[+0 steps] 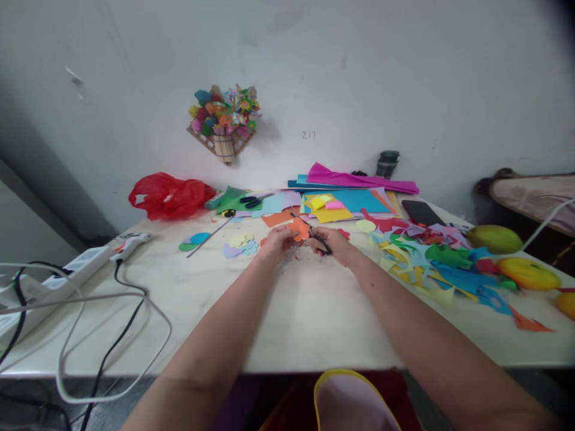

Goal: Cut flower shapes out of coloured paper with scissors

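1. Right of the red bag (pixel 171 196), and nearer to the front edge of the table (pixel 314 317), the scissors (pixel 320 240) and the orange paper (pixel 298 230) are together between the two hands.
2. The scissors have their long axis on a slant: the blades point forward and to the left, the handles lie back and to the right.
3. The right hand (pixel 336 243) is closed around the handles; how wide the blades are apart, I cannot tell.
4. The left hand (pixel 278 239) pinches the orange paper at its left side.
5. The scissors have black handles and thin blades. The orange paper is small and bright, with a rounded outline.
6. Far right of the red bag, many coloured scraps (pixel 451 254) lie in a loose heap.
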Tool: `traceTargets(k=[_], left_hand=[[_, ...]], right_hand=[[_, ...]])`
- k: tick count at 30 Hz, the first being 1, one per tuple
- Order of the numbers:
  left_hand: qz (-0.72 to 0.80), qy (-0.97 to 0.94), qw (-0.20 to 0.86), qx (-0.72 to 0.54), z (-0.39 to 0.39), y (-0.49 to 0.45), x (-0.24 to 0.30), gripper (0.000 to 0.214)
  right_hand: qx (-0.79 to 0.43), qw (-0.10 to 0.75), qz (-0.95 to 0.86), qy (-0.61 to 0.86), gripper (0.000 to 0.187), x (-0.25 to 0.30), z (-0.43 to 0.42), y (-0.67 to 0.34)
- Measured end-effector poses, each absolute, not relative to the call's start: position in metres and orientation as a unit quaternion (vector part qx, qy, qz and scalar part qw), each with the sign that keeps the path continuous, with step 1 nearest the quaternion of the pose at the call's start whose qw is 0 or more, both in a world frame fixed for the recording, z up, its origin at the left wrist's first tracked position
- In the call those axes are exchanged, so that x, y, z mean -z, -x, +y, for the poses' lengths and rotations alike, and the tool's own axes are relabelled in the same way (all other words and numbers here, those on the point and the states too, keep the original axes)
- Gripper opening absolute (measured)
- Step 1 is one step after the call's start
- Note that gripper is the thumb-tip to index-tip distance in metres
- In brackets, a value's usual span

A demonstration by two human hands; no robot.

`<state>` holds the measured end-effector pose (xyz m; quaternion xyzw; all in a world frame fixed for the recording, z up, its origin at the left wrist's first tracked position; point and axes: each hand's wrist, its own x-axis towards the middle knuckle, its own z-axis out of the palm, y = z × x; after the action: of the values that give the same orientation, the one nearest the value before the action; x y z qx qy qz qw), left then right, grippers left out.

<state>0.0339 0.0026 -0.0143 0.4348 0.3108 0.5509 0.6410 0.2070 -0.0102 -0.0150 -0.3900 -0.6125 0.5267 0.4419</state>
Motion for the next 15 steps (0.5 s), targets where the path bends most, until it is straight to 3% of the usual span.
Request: traceTargets(k=[15], left_hand=[[0.321,-0.424,0.632,-0.564,0.0030,-0.0408,0.0143,0.017]], right_hand=[[-0.515,0.459,-0.591,0.419,0.029,0.0077,-0.0156,-0.2002]])
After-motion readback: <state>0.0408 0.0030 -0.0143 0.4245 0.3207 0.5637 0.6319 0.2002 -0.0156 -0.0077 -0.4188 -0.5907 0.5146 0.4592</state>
